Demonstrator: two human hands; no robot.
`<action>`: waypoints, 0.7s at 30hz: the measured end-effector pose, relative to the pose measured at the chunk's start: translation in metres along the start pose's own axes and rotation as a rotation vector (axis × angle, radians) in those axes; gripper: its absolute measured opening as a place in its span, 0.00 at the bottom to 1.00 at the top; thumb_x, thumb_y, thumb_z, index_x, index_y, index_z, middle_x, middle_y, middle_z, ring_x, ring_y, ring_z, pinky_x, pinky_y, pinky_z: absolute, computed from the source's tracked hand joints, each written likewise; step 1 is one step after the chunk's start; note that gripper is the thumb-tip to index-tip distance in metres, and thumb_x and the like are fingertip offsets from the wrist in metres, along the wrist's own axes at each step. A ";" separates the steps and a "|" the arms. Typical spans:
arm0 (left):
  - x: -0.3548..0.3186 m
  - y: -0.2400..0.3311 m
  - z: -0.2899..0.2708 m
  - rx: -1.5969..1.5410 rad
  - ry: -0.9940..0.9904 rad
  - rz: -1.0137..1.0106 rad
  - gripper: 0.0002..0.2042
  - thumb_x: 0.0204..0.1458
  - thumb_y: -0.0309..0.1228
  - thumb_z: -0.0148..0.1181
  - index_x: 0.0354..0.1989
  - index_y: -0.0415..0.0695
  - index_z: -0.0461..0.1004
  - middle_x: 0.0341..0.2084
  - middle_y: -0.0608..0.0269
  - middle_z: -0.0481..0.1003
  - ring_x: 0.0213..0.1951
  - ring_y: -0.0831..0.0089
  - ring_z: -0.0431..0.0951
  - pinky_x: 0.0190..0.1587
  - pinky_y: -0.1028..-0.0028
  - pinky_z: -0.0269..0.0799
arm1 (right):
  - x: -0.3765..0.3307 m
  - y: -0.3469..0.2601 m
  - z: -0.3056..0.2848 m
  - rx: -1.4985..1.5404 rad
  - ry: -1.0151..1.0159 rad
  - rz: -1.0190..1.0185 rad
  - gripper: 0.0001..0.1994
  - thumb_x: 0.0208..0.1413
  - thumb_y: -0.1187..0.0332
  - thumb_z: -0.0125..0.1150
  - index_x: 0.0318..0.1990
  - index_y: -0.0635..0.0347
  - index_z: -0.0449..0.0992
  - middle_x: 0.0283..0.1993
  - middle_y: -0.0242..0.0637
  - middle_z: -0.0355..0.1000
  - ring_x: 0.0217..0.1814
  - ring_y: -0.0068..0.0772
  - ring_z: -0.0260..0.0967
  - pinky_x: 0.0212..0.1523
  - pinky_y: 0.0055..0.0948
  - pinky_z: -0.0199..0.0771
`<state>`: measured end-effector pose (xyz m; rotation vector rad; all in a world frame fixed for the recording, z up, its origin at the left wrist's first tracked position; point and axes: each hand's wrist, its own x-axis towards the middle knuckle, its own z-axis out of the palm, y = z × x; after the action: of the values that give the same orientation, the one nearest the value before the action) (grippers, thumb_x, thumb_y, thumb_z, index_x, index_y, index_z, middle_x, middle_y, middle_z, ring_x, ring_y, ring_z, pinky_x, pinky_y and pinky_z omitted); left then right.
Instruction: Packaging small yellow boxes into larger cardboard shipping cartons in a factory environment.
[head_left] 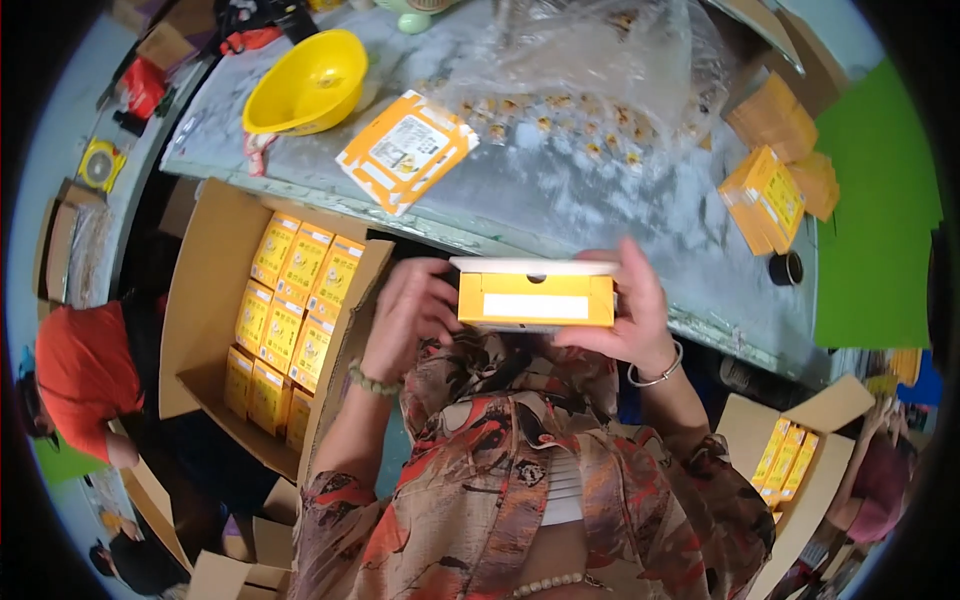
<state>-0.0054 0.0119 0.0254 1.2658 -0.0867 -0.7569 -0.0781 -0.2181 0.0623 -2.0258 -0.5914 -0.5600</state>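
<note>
Yellow and white, the small carton [535,293] sits gripped between your left hand [408,312] and right hand [628,312], fingers curled round its ends, at the near table edge [700,325], right of the open packed box [215,300].

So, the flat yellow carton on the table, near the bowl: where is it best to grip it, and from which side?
Probably by the near edge of the flat carton, coming from the person's side. It lies flat and tilted, with one corner past the table edge, so fingers could slip under there. The bowl crowds its far left.
</note>
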 end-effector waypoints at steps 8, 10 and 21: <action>0.021 0.006 -0.017 -0.872 -0.262 -0.110 0.17 0.44 0.30 0.49 0.43 0.36 0.61 0.38 0.55 0.68 0.40 0.67 0.69 0.45 0.71 0.64 | 0.060 -0.016 0.031 -0.149 -0.331 -0.566 0.31 0.24 0.59 0.68 0.39 0.64 0.65 0.40 0.43 0.66 0.43 0.41 0.64 0.44 0.34 0.62; 0.005 0.016 -0.051 -0.828 -0.018 0.179 0.17 0.42 0.29 0.50 0.42 0.37 0.62 0.38 0.56 0.68 0.40 0.69 0.69 0.45 0.70 0.64 | 0.070 -0.014 0.047 -0.189 -0.152 -0.350 0.30 0.32 0.65 0.64 0.46 0.67 0.61 0.47 0.45 0.61 0.48 0.39 0.60 0.49 0.33 0.57; -0.208 -0.132 -0.281 -0.918 1.384 0.201 0.15 0.46 0.22 0.44 0.46 0.40 0.59 0.42 0.52 0.64 0.45 0.57 0.63 0.46 0.57 0.59 | 0.042 0.084 0.068 0.098 -0.291 0.416 0.24 0.43 0.80 0.48 0.52 0.65 0.55 0.49 0.41 0.58 0.45 0.25 0.60 0.45 0.22 0.59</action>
<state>-0.0960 0.3473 -0.1129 0.6335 1.1140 0.3731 0.0157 -0.1895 0.0003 -2.0718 -0.3393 0.0118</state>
